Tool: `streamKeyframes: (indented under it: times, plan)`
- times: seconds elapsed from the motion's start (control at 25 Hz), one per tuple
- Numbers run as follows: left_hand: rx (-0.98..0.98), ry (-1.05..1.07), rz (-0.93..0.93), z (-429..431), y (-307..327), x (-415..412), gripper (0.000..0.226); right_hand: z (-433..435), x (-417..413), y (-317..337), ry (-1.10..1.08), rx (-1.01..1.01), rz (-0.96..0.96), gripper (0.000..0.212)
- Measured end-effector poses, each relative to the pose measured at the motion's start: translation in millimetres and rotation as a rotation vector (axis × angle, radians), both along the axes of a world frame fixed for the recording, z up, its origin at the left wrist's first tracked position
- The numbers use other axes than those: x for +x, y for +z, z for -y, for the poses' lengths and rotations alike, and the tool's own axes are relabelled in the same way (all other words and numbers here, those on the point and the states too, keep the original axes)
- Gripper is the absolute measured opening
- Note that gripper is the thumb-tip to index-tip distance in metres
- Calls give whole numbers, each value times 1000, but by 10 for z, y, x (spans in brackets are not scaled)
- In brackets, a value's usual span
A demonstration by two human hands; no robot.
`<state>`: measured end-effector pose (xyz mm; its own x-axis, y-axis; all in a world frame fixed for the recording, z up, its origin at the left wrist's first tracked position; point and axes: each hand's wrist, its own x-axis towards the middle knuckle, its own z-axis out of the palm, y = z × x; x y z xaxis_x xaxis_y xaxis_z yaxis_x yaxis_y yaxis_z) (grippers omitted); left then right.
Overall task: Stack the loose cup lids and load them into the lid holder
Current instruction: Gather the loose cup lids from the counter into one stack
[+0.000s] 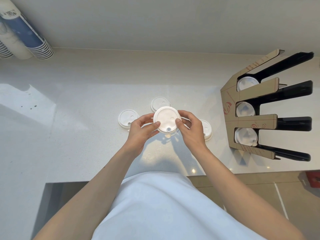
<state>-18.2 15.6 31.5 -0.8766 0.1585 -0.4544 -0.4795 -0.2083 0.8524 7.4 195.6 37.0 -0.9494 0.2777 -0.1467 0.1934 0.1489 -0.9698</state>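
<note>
I hold one white cup lid above the pale countertop, gripped from both sides. My left hand is curled partly closed, thumb on the lid's top at its 8 o'clock edge, fingers behind and under the rim. My right hand mirrors it, thumb pressed on the top at 3 o'clock, fingers wrapped round the far rim. The lid's sip hole faces me at 6 o'clock. Whether more lids sit beneath the held one I cannot tell.

Three loose lids lie on the counter around the held one: one at 9 o'clock, just beside my left fingers; one at 12 o'clock, partly covered by the held lid; one at 3 o'clock, partly hidden behind my right hand.

The lid holder, black with brown protective film, stands at 3 o'clock, well apart from my hands. Its three slots each contain lids.

Stacked paper cups lie at 10 o'clock, against the wall.
</note>
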Motion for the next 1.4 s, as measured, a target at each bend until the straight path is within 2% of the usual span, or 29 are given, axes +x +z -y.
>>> streamKeyframes:
  times: [0.24, 0.52, 0.72, 0.88, 1.04, 1.2, 1.4]
  plan:
    - [-185, 24, -72, -14, -38, 31, 31, 24, 63, 5, -30, 2, 3, 28]
    - [-242, 17, -103, -35, -15, 48, 30, 24, 90, 4, -76, 13, 29, 27]
    - [-211, 29, -49, -24, -59, 66, 28, -85, 74, -2, -30, 42, 46, 33]
    - [-188, 66, -6, -6, -107, 77, 26, -411, 25, -178, -21, 264, 134, 45]
    - [-176, 77, 16, -2, -126, 87, 27, -748, -12, -390, 51, 537, 308, 67]
    - [-173, 86, 32, 20, -150, 90, 25, -905, -23, -536, 128, 726, 473, 84]
    - [-154, 97, 48, 38, -150, 89, 21, -945, 8, -636, 133, 835, 533, 73]
